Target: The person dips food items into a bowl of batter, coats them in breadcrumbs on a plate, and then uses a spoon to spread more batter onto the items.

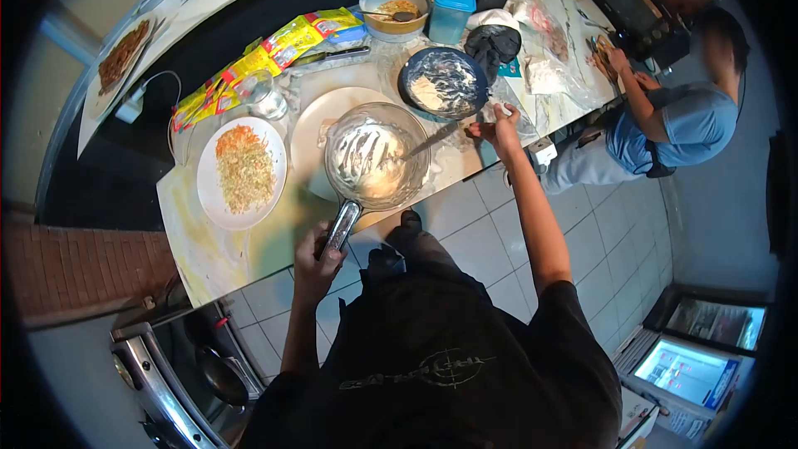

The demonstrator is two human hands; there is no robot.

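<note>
My left hand is closed around the handle of a pan, tilted over the counter's front edge. White, creamy paste lies streaked across the pan's inside. In my right hand is a knife, its long tapering blade reaching over the pan's right rim toward the paste. A dark round dish smeared with similar white paste sits just beyond my right hand. Behind the pan, partly covered by it, is a large beige plate. To the left lies a white plate of shredded vegetables.
Yellow packets, a glass, a bowl with a spoon, and a blue-lidded container line the counter's back. At the right, another person works with their hands near an oven. A stove stands lower left.
</note>
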